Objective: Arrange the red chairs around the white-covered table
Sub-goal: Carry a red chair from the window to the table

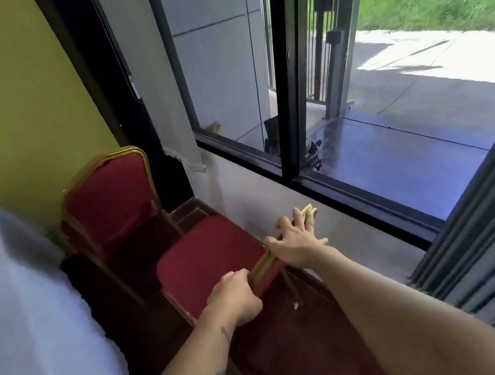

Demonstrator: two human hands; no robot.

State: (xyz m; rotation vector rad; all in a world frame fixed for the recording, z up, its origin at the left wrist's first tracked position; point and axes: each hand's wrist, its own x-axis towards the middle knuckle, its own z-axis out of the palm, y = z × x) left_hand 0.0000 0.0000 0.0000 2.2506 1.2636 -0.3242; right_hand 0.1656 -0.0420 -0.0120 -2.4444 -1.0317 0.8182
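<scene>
a person's two bare arms reach down and forward into a corner between a yellow-green wall [5, 103] and a low grey wall under a big black-framed window [289, 86]. the nearer red chair [208, 256] stands just below the hands, its padded red seat facing left toward the table and its gold-coloured back frame [265, 266] running along its right side, close to the grey wall. the left hand [233, 297] is closed around the near end of that gold top rail, fingers wrapped over it. the right hand [297, 237] lies further along the same rail with the fingers spread and mostly straight; the palm rests on the frame, and i cannot tell whether it actually grips. the far corner of the gold frame shows just past the fingertips.

a second red chair [111, 200] stands in the corner beyond, upright, its red backrest with gold rim against the yellow-green wall and its seat in shadow. the two chairs sit near each other, apart, with a strip of dark floor between them.

the white-covered table [17, 299] fills the lower left, its cloth hanging down the side; its corner is just beside the second chair. the floor [293, 340] under the arms is dark red-brown. a pale blind [159, 88] hangs at the window's left edge, and grey pleated curtains [487, 249] hang at the right. outside are pavement, a barred gate and grass.
</scene>
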